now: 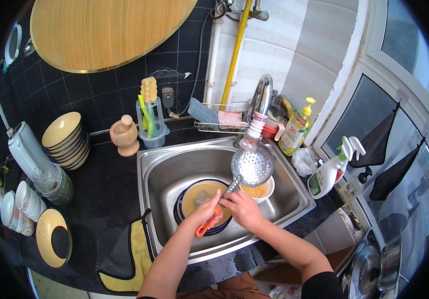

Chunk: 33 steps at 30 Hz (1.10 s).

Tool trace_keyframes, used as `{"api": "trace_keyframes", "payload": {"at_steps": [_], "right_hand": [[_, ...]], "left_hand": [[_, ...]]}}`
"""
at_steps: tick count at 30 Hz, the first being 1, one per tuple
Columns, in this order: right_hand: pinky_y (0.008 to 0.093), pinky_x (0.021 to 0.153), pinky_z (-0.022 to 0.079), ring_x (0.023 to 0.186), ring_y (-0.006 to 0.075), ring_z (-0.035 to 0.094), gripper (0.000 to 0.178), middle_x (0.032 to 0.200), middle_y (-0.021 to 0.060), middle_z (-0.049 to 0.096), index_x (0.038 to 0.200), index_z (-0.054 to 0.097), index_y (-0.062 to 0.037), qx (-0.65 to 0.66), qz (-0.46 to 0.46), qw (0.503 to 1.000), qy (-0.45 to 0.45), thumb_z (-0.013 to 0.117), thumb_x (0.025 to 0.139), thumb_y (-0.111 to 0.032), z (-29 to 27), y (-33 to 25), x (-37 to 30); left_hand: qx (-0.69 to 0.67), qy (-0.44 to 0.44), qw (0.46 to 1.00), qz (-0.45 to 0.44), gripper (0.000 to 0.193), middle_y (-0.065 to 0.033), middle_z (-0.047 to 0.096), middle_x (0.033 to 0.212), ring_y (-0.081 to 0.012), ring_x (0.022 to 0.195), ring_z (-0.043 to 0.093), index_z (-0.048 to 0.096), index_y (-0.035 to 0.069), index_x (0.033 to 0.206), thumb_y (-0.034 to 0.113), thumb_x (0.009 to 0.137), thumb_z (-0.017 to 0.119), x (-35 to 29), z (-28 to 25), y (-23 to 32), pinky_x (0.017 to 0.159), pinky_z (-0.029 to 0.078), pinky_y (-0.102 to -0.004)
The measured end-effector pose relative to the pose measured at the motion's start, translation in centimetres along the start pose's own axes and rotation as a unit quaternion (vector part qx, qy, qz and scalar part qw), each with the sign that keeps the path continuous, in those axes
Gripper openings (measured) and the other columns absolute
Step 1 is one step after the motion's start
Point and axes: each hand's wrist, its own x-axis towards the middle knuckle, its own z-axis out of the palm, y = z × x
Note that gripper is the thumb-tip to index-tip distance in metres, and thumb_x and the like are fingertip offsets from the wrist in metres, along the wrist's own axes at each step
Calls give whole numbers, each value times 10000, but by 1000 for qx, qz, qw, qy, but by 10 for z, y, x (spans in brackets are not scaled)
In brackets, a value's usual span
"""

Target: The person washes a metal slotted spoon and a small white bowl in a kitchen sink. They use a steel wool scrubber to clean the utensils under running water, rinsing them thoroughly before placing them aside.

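Note:
Over the sink I hold a metal slotted skimmer (pixel 253 166) with an orange handle, its perforated head tilted up just below the faucet spout (pixel 255 124). My left hand (pixel 207 208) is wrapped round the handle. The fingers of my right hand (pixel 243 208) are closed on the skimmer's shaft near where it meets the handle. Beneath my hands, cream bowls with dark blue rims (pixel 188 195) sit stacked in the sink. To their right, partly behind the skimmer, is a white bowl (pixel 270 193) with an orange-yellow inside. Whether water is running is hard to tell.
The steel sink (pixel 162 167) is set in a dark counter. Stacked bowls (pixel 66 139), a wooden mortar (pixel 124 137) and a utensil holder (pixel 152 127) stand left and behind. A yellow-and-grey cloth (pixel 137 254) hangs by the front edge. Soap (pixel 294 132) and spray (pixel 326 174) bottles stand right.

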Motion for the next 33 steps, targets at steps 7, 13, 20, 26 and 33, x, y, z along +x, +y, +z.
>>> {"api": "trace_keyframes", "payload": {"at_steps": [7, 13, 20, 26, 33], "right_hand": [[342, 678, 464, 794, 241, 552, 337, 911, 36, 589, 971, 671, -126, 19, 17, 999, 30, 619, 660, -4, 0, -14, -5], [353, 649, 468, 787, 251, 566, 353, 917, 43, 596, 983, 674, -134, 7, 53, 998, 30, 616, 660, -4, 3, 6, -8], [342, 661, 464, 782, 232, 552, 396, 921, 34, 594, 1030, 657, -129, 6, 18, 1000, 16, 608, 659, 1, -5, -8, -13], [343, 665, 461, 789, 226, 547, 348, 927, 31, 591, 1013, 655, -120, 16, -10, 1000, -15, 579, 689, -20, -7, 2, -25], [381, 720, 465, 825, 279, 565, 262, 905, 74, 597, 965, 657, -76, 22, 80, 995, 57, 566, 728, -6, -19, 9, -2]], "left_hand": [[3, -3, 1000, -23, 701, -22, 430, 506, -105, 333, 403, 516, 47, 862, 689, 880, 233, -2, 3, 1, 319, 353, -241], [-1, -6, 1000, 13, 721, -20, 418, 483, -109, 326, 398, 428, 70, 608, 718, 859, 234, -10, 10, 9, 322, 355, -242], [3, -1, 1000, -3, 716, -21, 416, 477, -113, 319, 388, 410, 80, 581, 714, 863, 231, -7, 10, 7, 308, 339, -251], [-39, -11, 999, -9, 674, -17, 397, 475, -115, 327, 396, 410, 77, 602, 673, 885, 272, -7, 5, 4, 309, 338, -250], [-55, -40, 997, 23, 386, -26, 439, 531, -106, 332, 400, 483, 41, 1103, 384, 982, 353, 0, 6, -2, 301, 333, -245]]}}
